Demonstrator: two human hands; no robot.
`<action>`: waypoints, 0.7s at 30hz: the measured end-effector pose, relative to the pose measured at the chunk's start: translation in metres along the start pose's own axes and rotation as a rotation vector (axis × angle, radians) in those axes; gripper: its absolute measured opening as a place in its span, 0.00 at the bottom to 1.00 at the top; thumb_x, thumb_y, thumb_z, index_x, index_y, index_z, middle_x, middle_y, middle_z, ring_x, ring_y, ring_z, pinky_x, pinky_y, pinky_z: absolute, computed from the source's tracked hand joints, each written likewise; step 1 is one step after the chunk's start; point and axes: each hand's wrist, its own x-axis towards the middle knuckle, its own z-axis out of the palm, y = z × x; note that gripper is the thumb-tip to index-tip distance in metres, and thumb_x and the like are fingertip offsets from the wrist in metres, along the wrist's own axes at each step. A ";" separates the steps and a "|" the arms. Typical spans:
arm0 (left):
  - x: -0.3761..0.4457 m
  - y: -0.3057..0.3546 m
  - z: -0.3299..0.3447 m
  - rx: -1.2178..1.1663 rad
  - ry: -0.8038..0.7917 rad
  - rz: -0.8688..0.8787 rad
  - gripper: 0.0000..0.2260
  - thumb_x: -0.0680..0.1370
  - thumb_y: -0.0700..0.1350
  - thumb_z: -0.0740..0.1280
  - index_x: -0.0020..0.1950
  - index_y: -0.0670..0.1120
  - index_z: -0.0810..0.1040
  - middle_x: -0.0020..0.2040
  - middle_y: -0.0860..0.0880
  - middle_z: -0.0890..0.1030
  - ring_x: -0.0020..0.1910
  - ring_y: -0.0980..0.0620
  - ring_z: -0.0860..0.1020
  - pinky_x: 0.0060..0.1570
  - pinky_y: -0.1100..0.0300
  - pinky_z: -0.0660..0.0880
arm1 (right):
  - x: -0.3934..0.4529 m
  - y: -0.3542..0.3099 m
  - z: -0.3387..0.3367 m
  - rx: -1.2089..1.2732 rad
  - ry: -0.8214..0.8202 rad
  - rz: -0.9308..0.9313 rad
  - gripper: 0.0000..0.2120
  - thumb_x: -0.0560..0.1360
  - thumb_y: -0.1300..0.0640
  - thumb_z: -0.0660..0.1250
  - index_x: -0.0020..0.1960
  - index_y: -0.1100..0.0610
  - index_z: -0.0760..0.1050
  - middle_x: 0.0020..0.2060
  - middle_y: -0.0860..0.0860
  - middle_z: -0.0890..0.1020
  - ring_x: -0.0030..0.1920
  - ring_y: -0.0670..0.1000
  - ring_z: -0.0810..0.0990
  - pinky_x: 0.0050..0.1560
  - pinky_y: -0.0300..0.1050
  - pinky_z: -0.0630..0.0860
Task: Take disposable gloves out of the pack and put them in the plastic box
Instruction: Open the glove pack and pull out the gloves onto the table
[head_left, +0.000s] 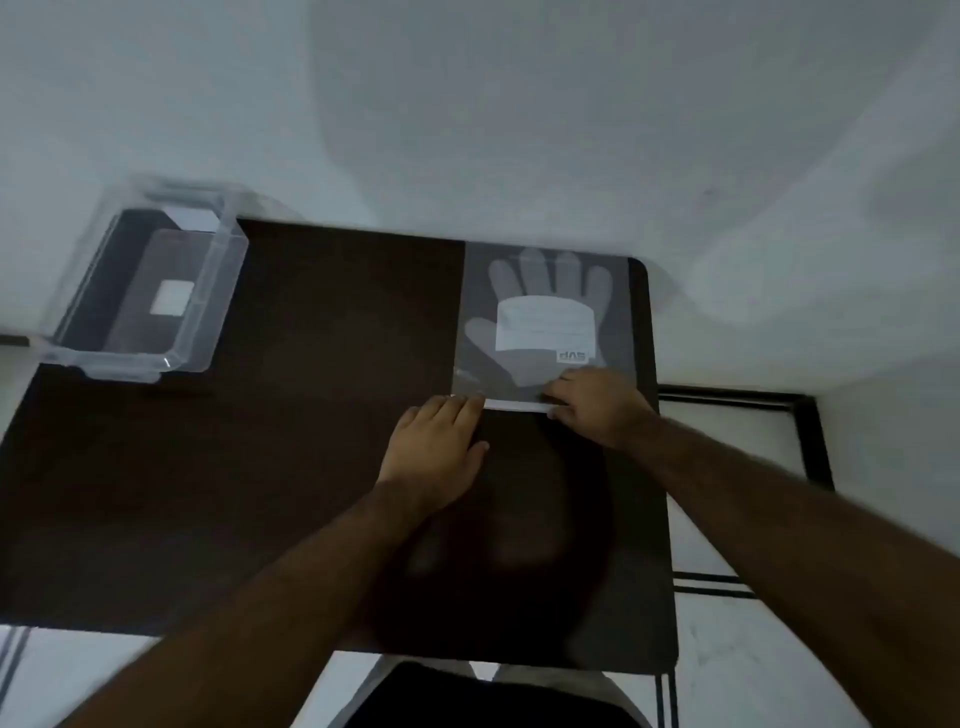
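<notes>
A clear pack of disposable gloves (543, 317) lies flat at the table's far right, with a hand outline and a white label showing through it. My right hand (595, 405) pinches the pack's near edge, at its white strip. To its left, my left hand (441, 447) rests palm down on the table, its fingertips touching the pack's near-left corner. The clear plastic box (148, 291) stands open at the far left corner, partly over the table's edge, with a white label on its bottom and no gloves visible inside.
The dark brown table (291, 467) stands against a white wall. A black metal frame (779, 415) is on the floor to the right. The floor is light tile with dark lines.
</notes>
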 end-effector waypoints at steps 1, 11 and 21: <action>0.005 0.005 0.002 -0.013 -0.021 -0.020 0.31 0.85 0.59 0.62 0.86 0.52 0.59 0.82 0.50 0.68 0.81 0.48 0.64 0.79 0.46 0.62 | 0.005 0.004 0.000 -0.011 -0.015 -0.023 0.16 0.83 0.44 0.65 0.67 0.50 0.79 0.61 0.51 0.83 0.61 0.53 0.81 0.64 0.52 0.76; 0.036 0.044 0.042 0.000 0.070 -0.029 0.24 0.85 0.53 0.64 0.81 0.47 0.70 0.75 0.46 0.78 0.74 0.46 0.75 0.74 0.46 0.71 | 0.015 0.028 -0.003 0.074 0.049 -0.177 0.12 0.83 0.48 0.65 0.58 0.53 0.83 0.55 0.52 0.86 0.55 0.52 0.84 0.64 0.50 0.78; 0.069 0.059 0.057 0.071 0.235 0.054 0.19 0.80 0.43 0.73 0.71 0.44 0.80 0.63 0.43 0.86 0.64 0.42 0.82 0.67 0.44 0.76 | 0.020 0.044 0.011 0.251 0.254 -0.106 0.07 0.83 0.52 0.65 0.50 0.54 0.79 0.46 0.51 0.84 0.46 0.51 0.82 0.47 0.46 0.80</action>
